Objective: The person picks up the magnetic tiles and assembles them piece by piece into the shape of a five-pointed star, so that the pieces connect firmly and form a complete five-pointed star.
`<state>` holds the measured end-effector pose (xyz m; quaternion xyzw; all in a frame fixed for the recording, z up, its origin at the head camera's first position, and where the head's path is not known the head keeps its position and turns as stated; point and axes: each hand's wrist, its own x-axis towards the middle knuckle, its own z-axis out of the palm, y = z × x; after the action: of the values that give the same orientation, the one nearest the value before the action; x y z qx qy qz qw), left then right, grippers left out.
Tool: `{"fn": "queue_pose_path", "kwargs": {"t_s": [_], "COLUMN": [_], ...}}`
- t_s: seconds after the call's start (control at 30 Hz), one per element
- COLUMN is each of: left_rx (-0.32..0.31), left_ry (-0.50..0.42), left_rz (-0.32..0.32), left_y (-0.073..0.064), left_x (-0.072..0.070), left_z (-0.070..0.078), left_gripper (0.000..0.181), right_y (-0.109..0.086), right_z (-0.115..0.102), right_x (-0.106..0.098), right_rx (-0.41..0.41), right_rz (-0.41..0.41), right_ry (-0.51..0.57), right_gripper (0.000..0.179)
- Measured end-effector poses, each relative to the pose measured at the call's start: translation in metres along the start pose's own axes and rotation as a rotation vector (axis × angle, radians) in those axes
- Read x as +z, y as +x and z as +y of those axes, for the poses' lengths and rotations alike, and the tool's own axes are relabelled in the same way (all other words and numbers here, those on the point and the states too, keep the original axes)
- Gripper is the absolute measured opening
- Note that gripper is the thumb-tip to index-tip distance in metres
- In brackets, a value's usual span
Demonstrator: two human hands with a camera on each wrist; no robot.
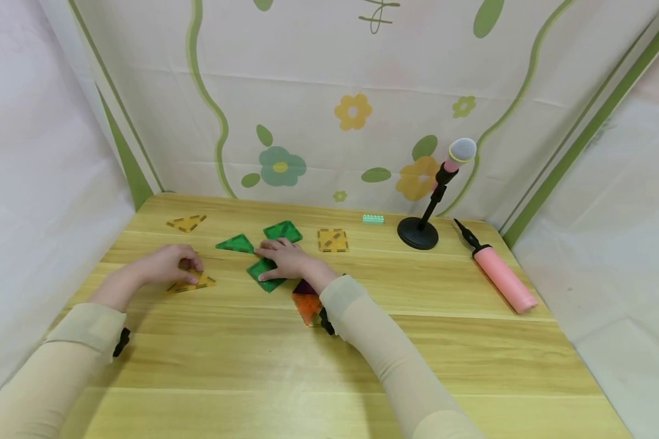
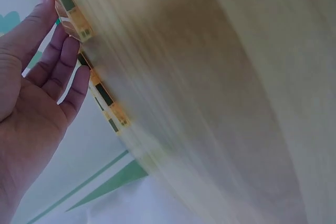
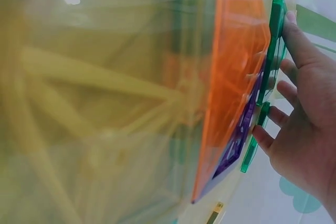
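My left hand [image 1: 170,266] is at the table's left, pinching a yellow triangular magnetic tile [image 1: 202,282] between thumb and curled fingers. In the left wrist view the yellow tile [image 2: 107,95] appears edge-on beside the fingertips. My right hand [image 1: 290,261] lies spread over the green tiles, its thumb touching a green square tile [image 1: 259,269]. Close to its fingertips are a green triangular tile [image 1: 237,243] and another green tile [image 1: 287,230]. An orange tile [image 3: 236,61] and a purple tile [image 3: 239,140] stand out in the right wrist view; the right forearm partly covers them in the head view.
Farther back lie a yellow triangular tile [image 1: 187,223], a yellow square tile [image 1: 333,240] and a small mint-coloured studded brick [image 1: 373,219]. A toy microphone [image 1: 454,160] on a black stand [image 1: 418,233] and a pink hand pump [image 1: 504,277] occupy the right. Patterned cloth [image 1: 318,79] encloses the back.
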<state>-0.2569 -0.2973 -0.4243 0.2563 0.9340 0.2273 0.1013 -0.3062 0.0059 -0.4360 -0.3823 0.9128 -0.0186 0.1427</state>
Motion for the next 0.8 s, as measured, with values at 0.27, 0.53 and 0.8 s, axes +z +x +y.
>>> {"fn": "queue_pose_path", "kwargs": {"t_s": [0.27,0.53,0.8], "left_rx": [-0.024,-0.05,-0.088], "left_ry": [0.015,0.013,0.019], "left_rz": [0.025,0.05,0.071], "left_y": [0.006,0.009,0.011], "left_x": [0.003,0.005,0.004], "left_z": [0.002,0.007,0.011], "left_gripper": [0.022,0.018,0.02], "right_y": [-0.002,-0.002,-0.001], "right_z": [0.0,0.0,0.001], "right_x": [0.001,0.004,0.006], "right_rx": [0.03,0.051,0.06], "right_rz": [0.027,0.03,0.032], "right_ry": [0.013,-0.029,-0.044], "right_gripper": [0.073,0.071,0.071]}}
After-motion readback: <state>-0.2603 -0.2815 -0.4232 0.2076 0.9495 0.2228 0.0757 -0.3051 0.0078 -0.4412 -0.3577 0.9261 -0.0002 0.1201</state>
